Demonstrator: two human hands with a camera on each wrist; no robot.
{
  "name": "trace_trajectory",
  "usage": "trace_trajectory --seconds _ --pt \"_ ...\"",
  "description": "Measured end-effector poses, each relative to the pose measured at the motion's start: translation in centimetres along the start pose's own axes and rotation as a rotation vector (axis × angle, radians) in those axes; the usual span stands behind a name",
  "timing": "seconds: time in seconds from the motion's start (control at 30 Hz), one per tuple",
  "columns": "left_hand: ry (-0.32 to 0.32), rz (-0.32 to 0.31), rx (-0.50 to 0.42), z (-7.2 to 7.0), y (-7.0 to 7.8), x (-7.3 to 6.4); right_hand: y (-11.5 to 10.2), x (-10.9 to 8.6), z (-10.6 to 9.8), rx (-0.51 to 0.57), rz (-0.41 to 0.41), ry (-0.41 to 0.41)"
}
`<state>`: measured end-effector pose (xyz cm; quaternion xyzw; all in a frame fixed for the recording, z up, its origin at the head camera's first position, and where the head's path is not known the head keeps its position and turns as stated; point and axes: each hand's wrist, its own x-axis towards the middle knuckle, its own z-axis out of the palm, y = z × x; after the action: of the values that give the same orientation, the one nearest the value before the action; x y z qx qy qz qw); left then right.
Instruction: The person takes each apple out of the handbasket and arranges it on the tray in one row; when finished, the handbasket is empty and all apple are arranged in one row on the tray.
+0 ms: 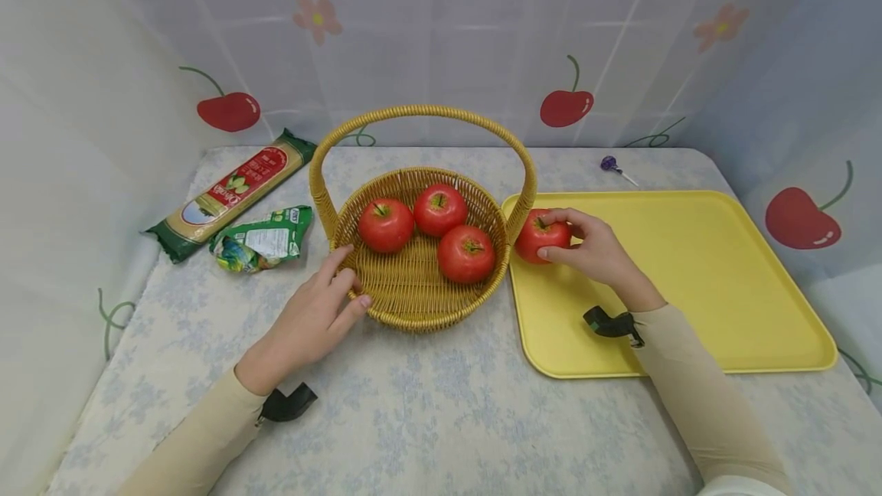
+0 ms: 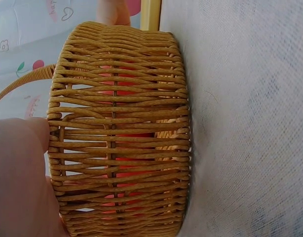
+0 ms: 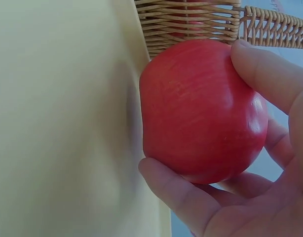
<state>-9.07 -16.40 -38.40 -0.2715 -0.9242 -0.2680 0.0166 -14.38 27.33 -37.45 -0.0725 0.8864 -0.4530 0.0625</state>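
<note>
A yellow wicker basket (image 1: 413, 320) with a tall arched handle stands mid-table, with three red apples inside: left (image 1: 386, 226), back (image 1: 439, 210) and right (image 1: 466, 255). At its front-left rim is my left hand (image 1: 310, 324), its relaxed fingertips lying over the edge. The left wrist view looks at the basket's woven side (image 2: 119, 163), the hand against its rim. My right hand (image 1: 601, 252) grips another red apple (image 3: 201, 113) between thumb and fingers. That apple is over the left edge of the yellow tray (image 1: 689, 282), right beside the basket's wall.
Left of the basket lie a long green-and-tan packet (image 1: 230, 194) and a smaller green snack bag (image 1: 265, 236). A purple-wrapped lollipop (image 1: 609, 164) lies behind the tray. A printed curtain (image 1: 441, 37) hangs along the table's back edge.
</note>
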Motion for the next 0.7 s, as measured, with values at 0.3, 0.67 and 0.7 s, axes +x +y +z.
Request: trace_trajectory --seconds 0.3,0.67,0.7 --pt "-0.007 -0.013 -0.006 0.04 0.02 0.01 0.68 0.33 0.42 0.002 -0.001 0.003" --pt "-0.016 -0.020 -0.003 -0.10 0.02 0.09 0.91 0.34 0.54 0.068 -0.025 -0.010" --pt "-0.018 -0.022 -0.004 -0.08 0.02 0.09 0.95 0.34 0.56 0.078 -0.028 -0.010"
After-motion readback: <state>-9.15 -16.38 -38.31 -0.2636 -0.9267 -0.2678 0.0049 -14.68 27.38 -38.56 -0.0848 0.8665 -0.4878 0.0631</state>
